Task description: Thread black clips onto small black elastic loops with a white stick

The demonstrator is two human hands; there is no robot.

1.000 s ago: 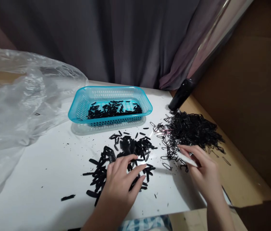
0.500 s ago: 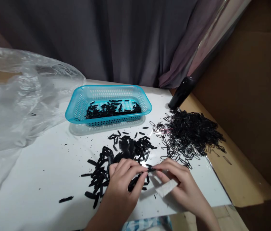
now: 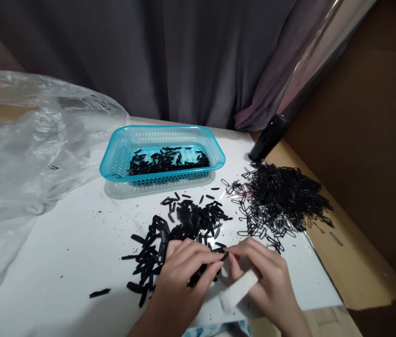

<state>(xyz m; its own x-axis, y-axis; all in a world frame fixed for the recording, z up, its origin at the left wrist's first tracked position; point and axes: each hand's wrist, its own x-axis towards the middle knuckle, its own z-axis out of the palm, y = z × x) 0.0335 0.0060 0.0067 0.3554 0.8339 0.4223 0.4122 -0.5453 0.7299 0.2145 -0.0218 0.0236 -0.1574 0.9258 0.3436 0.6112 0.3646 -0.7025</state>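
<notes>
A heap of flat black strips (image 3: pixel 180 229) lies on the white table (image 3: pixel 64 252). My left hand (image 3: pixel 180 276) rests on its near side, fingers pinched on one small black piece (image 3: pixel 223 256). My right hand (image 3: pixel 264 276) meets it fingertip to fingertip, pinching the same piece. A small white block (image 3: pixel 238 290) is tucked under the right hand's fingers. A tangle of black wire loops (image 3: pixel 278 196) is heaped to the right. Further back stands a turquoise basket (image 3: pixel 121 152) holding more black strips (image 3: pixel 166 160).
A big crumpled clear plastic bag (image 3: pixel 18 159) covers the table's left side. A dark cylinder (image 3: pixel 268 138) leans at the back right by the grey curtain. Brown cardboard (image 3: pixel 363 262) borders the table on the right. One stray strip (image 3: pixel 99 293) lies at the near left.
My right hand left the wire-loop heap and came left to meet my left hand, carrying the white block. Both hands now pinch a small black piece together.
</notes>
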